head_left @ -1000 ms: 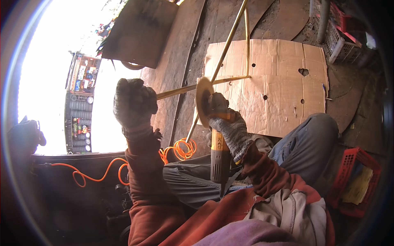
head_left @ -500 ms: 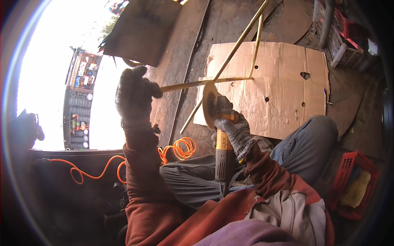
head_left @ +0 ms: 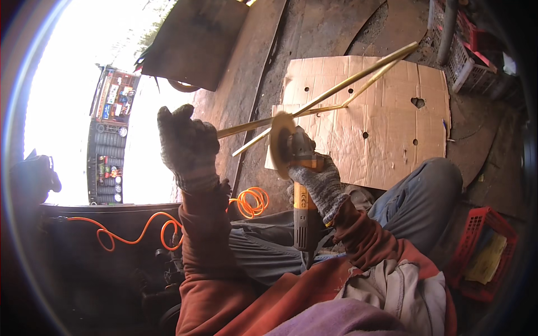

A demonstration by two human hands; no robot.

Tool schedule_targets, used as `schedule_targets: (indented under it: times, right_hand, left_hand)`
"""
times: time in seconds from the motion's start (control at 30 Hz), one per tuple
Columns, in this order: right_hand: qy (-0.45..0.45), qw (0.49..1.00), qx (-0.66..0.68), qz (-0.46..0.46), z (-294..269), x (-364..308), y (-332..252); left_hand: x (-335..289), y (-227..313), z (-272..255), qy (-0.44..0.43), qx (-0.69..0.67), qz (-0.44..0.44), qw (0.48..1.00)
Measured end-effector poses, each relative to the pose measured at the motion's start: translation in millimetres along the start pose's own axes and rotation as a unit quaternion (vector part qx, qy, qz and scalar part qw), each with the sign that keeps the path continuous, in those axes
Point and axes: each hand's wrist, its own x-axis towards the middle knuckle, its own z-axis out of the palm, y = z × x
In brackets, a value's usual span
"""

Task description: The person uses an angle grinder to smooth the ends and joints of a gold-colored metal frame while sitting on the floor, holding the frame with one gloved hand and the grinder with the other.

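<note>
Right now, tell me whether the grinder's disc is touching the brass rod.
Touching, as far as the view shows: the grinder's disc overlaps the brass rod held by the left hand. No sparks are visible.

Head-worn fisheye — downward, close over lap

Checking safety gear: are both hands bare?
No, the left hand and right hand both wear knitted gloves.

floor: you sit over dark metal sheets (head_left: 235,73) | cardboard (head_left: 386,129) lies flat | red crate (head_left: 476,252) at your right | glaring daylight at left
</note>
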Motion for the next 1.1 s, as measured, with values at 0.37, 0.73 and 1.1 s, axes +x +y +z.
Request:
schedule_targets:
  times: [0.37,0.73,1.1]
  right_hand:
    - [0.000,0.998,0.025,-0.063,6,-3,-10]
    - [0.003,0.999,0.005,-0.049,1,-9,-2]
    - [0.019,0.998,0.000,-0.059,-3,4,2]
  left_hand:
    - [-3,1,-4,-0.133,0.048,0.008,0.990]
    - [0,8,0,-0.199,-0.027,-0.029,0.979]
    - [6,6,7,-0.110,0.025,-0.006,0.994]
